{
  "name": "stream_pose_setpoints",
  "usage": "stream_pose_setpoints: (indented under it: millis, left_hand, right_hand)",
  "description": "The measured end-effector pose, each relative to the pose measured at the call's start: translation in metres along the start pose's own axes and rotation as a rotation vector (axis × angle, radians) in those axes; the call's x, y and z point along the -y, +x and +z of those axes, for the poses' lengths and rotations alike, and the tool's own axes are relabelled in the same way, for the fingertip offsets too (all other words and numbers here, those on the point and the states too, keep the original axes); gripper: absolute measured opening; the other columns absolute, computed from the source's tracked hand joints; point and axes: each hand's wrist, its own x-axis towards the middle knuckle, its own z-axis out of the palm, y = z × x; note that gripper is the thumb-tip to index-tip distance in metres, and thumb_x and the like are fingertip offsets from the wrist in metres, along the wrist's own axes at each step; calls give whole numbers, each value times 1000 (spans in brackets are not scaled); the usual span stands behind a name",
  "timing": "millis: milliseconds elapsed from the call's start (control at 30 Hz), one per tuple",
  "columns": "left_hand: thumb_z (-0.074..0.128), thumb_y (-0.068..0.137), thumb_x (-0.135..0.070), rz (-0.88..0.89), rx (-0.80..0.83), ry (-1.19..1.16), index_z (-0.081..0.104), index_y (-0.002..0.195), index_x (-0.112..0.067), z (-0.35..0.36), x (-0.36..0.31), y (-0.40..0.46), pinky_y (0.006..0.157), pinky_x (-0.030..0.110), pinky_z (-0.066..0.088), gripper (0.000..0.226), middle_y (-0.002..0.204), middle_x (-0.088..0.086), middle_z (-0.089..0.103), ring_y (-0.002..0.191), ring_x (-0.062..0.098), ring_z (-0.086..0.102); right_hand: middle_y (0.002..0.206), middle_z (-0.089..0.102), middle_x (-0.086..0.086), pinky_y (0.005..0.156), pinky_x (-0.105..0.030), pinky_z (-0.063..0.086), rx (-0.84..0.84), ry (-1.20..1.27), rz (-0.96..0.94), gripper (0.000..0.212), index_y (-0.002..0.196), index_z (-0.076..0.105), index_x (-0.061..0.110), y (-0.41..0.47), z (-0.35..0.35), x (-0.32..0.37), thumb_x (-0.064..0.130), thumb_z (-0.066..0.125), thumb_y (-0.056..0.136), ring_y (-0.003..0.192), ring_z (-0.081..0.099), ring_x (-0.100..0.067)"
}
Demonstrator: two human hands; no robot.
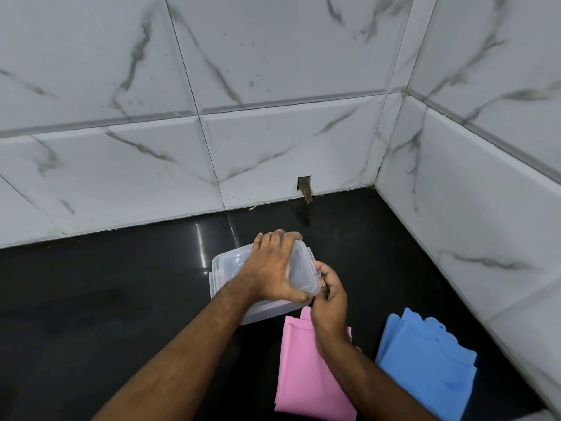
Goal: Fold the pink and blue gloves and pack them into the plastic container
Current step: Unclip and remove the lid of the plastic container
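A clear plastic container (226,270) with its lid on stands on the black counter. My left hand (273,265) lies across the lid, with its fingers curled over the far edge and the thumb at the near right corner. My right hand (329,294) pinches the lid's clip at that right corner. The pink gloves (306,372) lie flat just in front of the container, partly under my right forearm. The blue gloves (425,363) lie flat to their right, near the side wall.
The black glossy counter (106,299) runs left of the container. White marble-look tiled walls close the back (273,147) and the right side (470,223). A small rough hole (304,188) sits at the base of the back wall.
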Motion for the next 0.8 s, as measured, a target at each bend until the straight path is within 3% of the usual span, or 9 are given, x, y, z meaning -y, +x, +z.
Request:
stream_pose_setpoints:
  millis: [267,433,633,800]
  left_hand:
    - [62,54,-87,69,-28,75,26,145,-27,-8,-14,0,124,55,17,115,146,7,38,141,26,33]
    - [64,51,-82,54,-44,93,19,151,-26,-16,-18,1,126,53,11,124,154,12,32,148,30,24]
    - [66,52,-78,28,-2,109,12,154,-27,-14,-23,1,126,52,8,126,160,16,23,151,34,19]
    - [68,53,-78,47,-2,133,12,153,-29,-19,-31,2,126,53,10,125,160,17,22,150,36,21]
  right_hand:
    - [125,59,-1,87,-45,63,-26,-160,-134,42,131,54,23,1,-4,1,0,62,97,118,61,-20]
    - [112,62,14,87,-35,61,-179,-105,-55,43,119,55,37,23,-15,11,0,55,98,107,65,-12]
    - [119,66,-2,94,-39,57,-257,-152,-93,27,120,63,21,38,-34,15,3,53,102,110,64,-18]
    - [115,58,7,78,-9,47,-306,-242,-242,23,118,62,26,22,-44,29,12,54,103,101,60,3]
